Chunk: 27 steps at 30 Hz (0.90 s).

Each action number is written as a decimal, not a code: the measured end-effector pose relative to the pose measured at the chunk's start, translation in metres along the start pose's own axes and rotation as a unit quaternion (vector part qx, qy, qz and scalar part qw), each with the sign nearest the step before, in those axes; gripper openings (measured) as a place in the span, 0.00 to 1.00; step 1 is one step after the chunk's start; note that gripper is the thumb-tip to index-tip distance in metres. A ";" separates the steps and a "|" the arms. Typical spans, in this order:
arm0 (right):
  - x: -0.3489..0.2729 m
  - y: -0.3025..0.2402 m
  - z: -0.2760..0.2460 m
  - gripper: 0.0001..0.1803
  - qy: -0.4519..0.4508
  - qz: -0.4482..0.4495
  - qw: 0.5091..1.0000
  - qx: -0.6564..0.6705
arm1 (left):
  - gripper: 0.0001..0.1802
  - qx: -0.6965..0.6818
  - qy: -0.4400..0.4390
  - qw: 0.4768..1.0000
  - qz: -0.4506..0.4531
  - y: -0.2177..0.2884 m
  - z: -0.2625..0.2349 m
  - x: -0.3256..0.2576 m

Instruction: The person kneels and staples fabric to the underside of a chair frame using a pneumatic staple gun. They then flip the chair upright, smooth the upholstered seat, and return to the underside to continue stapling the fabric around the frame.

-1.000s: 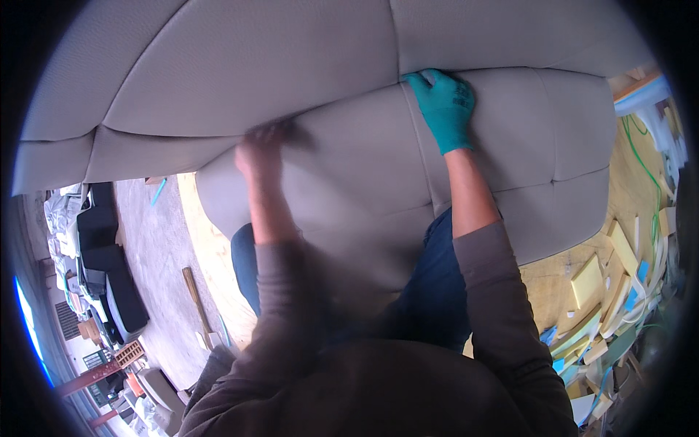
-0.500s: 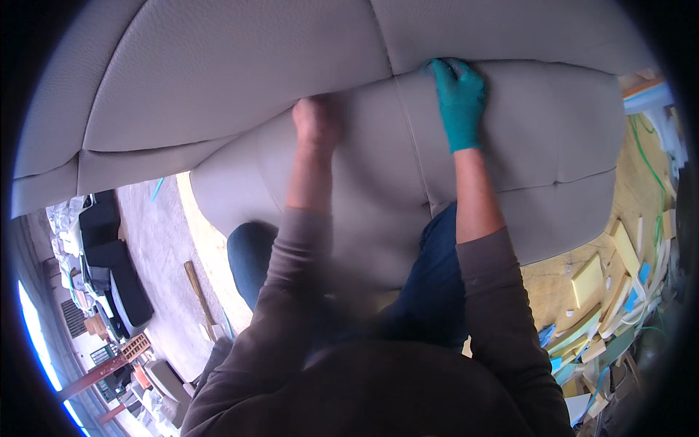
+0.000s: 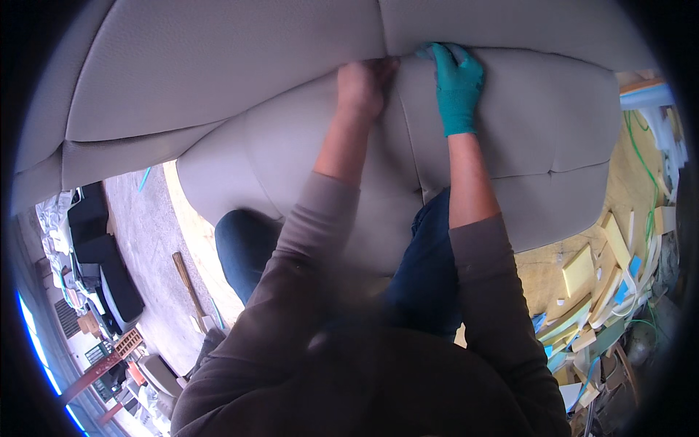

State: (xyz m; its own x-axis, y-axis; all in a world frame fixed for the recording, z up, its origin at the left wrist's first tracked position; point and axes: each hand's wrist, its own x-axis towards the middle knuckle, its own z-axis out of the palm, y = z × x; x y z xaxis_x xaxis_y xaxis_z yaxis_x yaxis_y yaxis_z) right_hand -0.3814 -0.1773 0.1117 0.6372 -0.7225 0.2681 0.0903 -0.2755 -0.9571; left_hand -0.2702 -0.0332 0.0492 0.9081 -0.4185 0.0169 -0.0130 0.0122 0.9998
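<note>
A large padded piece of furniture, apparently a sofa, fills the upper view, in smooth grey leather-like upholstery (image 3: 233,80) with stitched seams. A long crease runs between its upper panel and the rounded lower cushion (image 3: 291,153). At this crease, near the vertical middle seam, my bare left hand (image 3: 362,84) is closed, its fingers bent into the material and partly shadowed. Just to its right, my right hand (image 3: 459,76) wears a teal knitted glove. Its fingertips pinch the upholstery along the same crease. What lies under the fingertips is hidden.
My knees (image 3: 244,247) press near the lower cushion. Foam offcuts (image 3: 579,273) and strips lie piled at right on a tan surface, with a green cord (image 3: 641,160). At left, a stick-like wooden piece (image 3: 188,284) and dark cushions (image 3: 116,284) lie on the grey floor.
My left hand has moved right and up along the crease, close to the gloved hand. The right hand keeps its grip at nearly the same spot; the view has shifted slightly.
</note>
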 end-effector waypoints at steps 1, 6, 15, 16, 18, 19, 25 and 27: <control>0.000 0.000 0.001 0.15 0.011 -0.013 1.000 0.018 | 0.21 0.024 -0.056 0.997 0.046 0.012 0.000 -0.005; 0.000 0.000 -0.003 0.14 0.022 -0.017 1.000 -0.013 | 0.21 -0.173 -0.207 0.935 -0.230 0.089 0.020 -0.054; -0.016 -0.011 -0.006 0.16 0.059 -0.162 0.973 -0.153 | 0.22 0.407 -0.090 0.891 0.179 0.116 -0.014 -0.108; -0.017 -0.012 -0.007 0.17 0.077 -0.179 0.966 -0.172 | 0.22 0.419 -0.095 0.871 0.239 0.109 -0.007 -0.097; -0.018 -0.014 -0.012 0.16 0.081 -0.172 0.960 -0.205 | 0.24 0.442 -0.093 0.825 0.339 0.092 0.021 -0.075; -0.018 -0.013 -0.015 0.16 0.072 -0.146 0.962 -0.220 | 0.24 0.489 -0.092 0.803 0.327 0.083 0.040 -0.065; -0.011 0.012 -0.025 0.12 -0.009 -0.255 0.881 -0.399 | 0.29 0.652 -0.177 0.713 0.186 0.049 0.091 -0.029; -0.014 0.020 -0.021 0.14 -0.035 -0.322 0.816 -0.478 | 0.29 0.636 -0.223 0.727 0.128 0.047 0.084 -0.023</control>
State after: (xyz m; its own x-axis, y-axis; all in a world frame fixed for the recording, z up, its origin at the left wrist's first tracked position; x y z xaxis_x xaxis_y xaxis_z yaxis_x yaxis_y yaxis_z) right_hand -0.4045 -0.1858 0.0915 0.7383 -0.2042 0.6428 -0.1940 -0.9771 -0.0875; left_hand -0.3265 -0.0994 0.0962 0.5849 -0.8072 -0.0800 -0.7928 -0.5897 0.1537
